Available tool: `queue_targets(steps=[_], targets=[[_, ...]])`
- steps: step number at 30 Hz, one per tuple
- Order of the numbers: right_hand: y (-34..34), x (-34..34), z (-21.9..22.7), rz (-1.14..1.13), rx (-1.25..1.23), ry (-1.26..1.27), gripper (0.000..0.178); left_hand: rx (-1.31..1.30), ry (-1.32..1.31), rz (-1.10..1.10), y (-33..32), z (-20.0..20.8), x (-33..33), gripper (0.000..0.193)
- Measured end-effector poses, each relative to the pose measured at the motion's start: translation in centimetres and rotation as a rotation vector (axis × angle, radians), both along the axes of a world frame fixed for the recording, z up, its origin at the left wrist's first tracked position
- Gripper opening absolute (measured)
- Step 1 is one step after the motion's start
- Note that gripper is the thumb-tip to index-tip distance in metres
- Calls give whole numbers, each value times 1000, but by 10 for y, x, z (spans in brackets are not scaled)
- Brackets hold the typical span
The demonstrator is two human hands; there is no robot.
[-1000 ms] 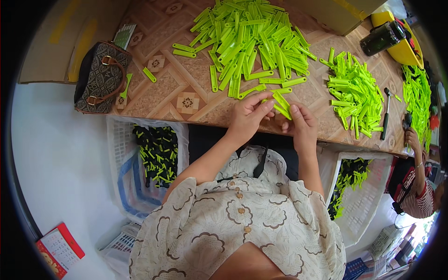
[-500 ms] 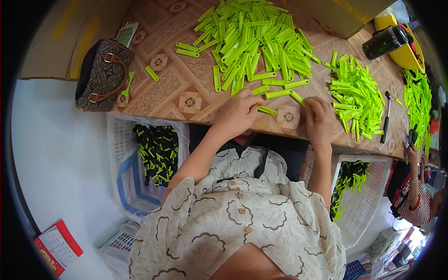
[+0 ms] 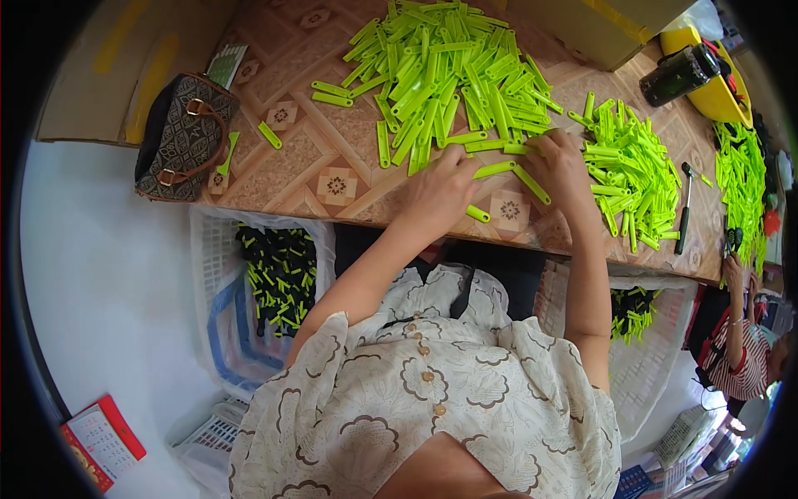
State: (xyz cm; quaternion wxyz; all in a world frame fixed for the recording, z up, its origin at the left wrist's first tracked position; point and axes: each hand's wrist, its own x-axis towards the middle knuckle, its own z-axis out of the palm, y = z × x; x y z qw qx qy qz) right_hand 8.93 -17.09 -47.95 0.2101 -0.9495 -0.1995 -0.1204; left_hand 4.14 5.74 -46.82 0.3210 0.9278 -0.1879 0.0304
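- In front of the person, the patterned tabletop (image 3: 374, 190) supports two piles.
- The large green-strip pile (image 3: 457, 75) lies beyond the hands.
- The small green-strip pile (image 3: 633, 166) lies beside the right hand (image 3: 560, 170).
- The right hand's fingertips meet strips; its grip state cannot be determined.
- The left hand (image 3: 440, 190) curls; its grip is likewise indeterminable.
- A loose strip (image 3: 532, 185) lies between.

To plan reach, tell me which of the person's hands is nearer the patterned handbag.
Left. The left hand is to the right of the patterned handbag, well apart from it; the right hand is farther right, beyond the left hand.
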Motion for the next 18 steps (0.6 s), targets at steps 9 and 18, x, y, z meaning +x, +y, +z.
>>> queue_targets(steps=[9,18], targets=[[-2,-24,14,-104,412,92,16,114,-253,-71,-2,-13,20,14],[47,-45,25,-92,576,225,18,-979,667,85,0,23,19,18]])
